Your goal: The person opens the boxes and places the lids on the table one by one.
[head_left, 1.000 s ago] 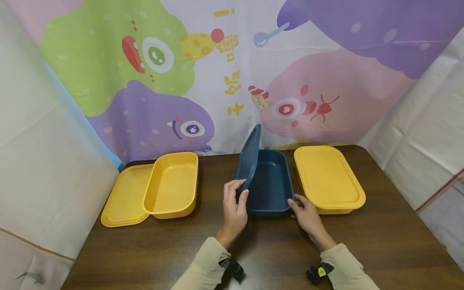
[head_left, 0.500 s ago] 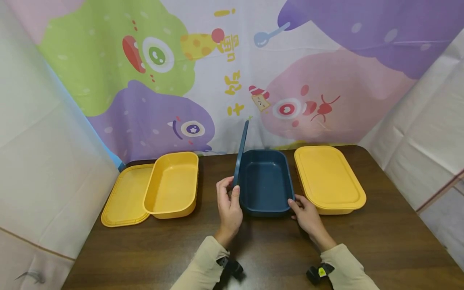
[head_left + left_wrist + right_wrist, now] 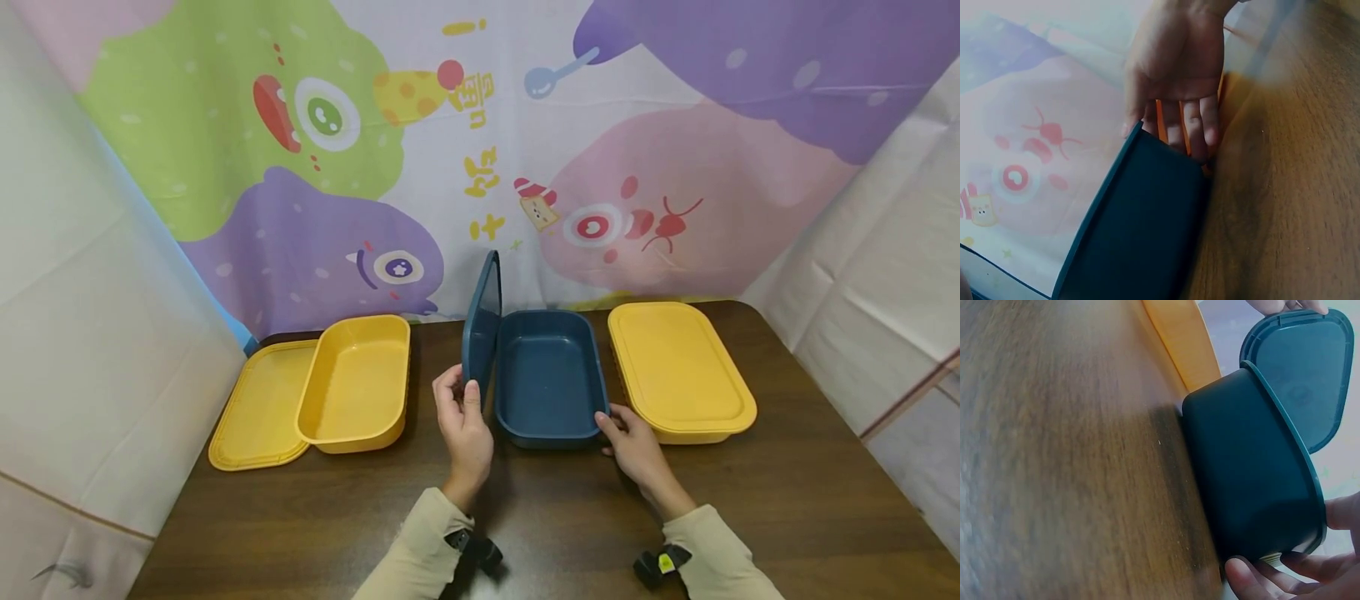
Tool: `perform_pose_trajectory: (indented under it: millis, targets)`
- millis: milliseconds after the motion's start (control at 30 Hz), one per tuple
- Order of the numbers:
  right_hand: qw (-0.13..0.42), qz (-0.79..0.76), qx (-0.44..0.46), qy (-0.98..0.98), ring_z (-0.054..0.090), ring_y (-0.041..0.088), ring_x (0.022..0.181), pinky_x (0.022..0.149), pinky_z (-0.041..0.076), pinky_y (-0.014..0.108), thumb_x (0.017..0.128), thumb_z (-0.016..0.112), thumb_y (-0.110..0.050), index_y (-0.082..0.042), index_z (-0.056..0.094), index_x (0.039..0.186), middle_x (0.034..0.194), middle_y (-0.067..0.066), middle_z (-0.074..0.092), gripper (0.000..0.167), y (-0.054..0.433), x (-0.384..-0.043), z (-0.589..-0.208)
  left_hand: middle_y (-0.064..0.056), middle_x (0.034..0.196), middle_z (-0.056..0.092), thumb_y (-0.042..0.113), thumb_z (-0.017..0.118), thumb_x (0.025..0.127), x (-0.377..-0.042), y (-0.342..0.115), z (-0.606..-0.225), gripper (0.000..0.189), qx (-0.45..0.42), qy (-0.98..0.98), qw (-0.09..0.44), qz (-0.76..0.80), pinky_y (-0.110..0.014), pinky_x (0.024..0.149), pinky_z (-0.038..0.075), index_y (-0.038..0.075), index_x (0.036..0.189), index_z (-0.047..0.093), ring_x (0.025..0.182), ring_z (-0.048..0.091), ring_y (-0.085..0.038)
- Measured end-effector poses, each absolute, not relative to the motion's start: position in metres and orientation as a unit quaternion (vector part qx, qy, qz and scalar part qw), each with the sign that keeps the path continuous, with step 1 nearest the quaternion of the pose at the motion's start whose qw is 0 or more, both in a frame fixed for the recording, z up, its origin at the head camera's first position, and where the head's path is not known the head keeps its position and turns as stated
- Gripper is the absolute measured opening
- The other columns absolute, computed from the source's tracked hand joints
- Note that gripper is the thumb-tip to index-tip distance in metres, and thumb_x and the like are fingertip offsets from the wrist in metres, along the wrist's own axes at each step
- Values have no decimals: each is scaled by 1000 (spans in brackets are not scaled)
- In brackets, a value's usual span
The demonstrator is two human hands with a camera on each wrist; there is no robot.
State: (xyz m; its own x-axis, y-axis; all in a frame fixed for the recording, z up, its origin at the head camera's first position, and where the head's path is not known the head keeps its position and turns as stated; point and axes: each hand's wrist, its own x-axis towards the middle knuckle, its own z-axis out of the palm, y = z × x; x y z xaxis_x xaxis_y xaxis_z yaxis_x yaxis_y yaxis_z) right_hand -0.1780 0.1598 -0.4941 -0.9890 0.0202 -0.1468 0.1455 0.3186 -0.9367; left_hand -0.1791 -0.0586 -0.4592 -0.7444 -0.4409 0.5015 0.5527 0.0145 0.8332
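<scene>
My left hand (image 3: 463,437) holds a dark blue lid (image 3: 481,333) by its near edge, thumb on the right face. The lid stands tilted on edge, just left of the matching blue food container (image 3: 551,437). That container sits uncovered on the table with nothing inside. At its near right corner my right hand (image 3: 641,454) grips the rim, thumb over the edge and fingers outside. In the right wrist view, the lid's ridged underside (image 3: 1304,381) faces the container wall (image 3: 1247,462). The left wrist view shows my right hand (image 3: 1179,62) at the container's corner.
To the left, an uncovered yellow container (image 3: 356,383) partly overlaps its yellow lid (image 3: 262,408). A yellow container with its lid on (image 3: 682,367) stands close to my right hand. Behind the brown table (image 3: 570,525) hangs a cartoon-printed cloth (image 3: 480,150).
My left hand has carried the blue lid leftward from over the container to beside it, turning it so its underside faces right. My right hand has stayed on the corner.
</scene>
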Motion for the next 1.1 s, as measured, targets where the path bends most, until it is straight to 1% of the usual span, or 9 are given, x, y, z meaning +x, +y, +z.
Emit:
perform_pose_trajectory:
  millis: [100,233,300,467,600,900,1100]
  targets:
    - [53,-582,49,810,56,32,110,77,57,30,103,48,-20,9,44,139,121,27,56,47,160,-178,-495,-24,113,46,4,46,101,-179,-59,-458,26,-23,-605,351,-715,-19,85,40,-13,120,49,101,47,-19]
    - [53,-583,51,809,57,32,109,76,57,30,103,48,-21,8,44,138,120,27,57,46,160,-179,-495,-25,114,46,4,47,100,-179,-61,-459,27,-3,-594,341,-729,-19,86,41,-13,121,47,103,47,-30]
    - [54,-583,52,809,57,31,108,77,57,30,103,48,-21,8,45,139,120,26,57,46,160,-179,-495,-25,116,46,5,46,101,-180,-62,-460,27,1,-594,336,-731,-20,86,41,-12,122,47,104,47,-32]
    - [57,-583,55,809,57,32,108,78,57,32,103,48,-23,8,44,139,121,26,56,48,160,-178,-494,-25,118,47,4,45,101,-181,-65,-463,27,9,-589,330,-738,-20,87,41,-12,123,46,105,47,-31]
    - [56,-583,54,808,58,32,107,77,57,30,103,49,-23,8,44,139,121,27,57,48,160,-178,-494,-24,118,47,3,45,101,-181,-66,-466,27,15,-587,327,-741,-20,87,41,-12,123,46,105,47,-34]
    - [57,-582,53,810,58,31,106,75,56,29,103,48,-23,8,43,139,122,27,56,48,161,-178,-495,-24,118,48,6,45,101,-180,-67,-469,28,13,-587,326,-741,-20,86,42,-12,124,46,104,47,-35]
    - [57,-577,57,812,60,29,97,70,56,26,103,49,-24,7,43,140,122,27,56,49,160,-177,-494,-22,117,49,4,45,101,-180,-67,-468,28,32,-578,320,-750,-19,86,42,-12,124,46,103,48,-32]
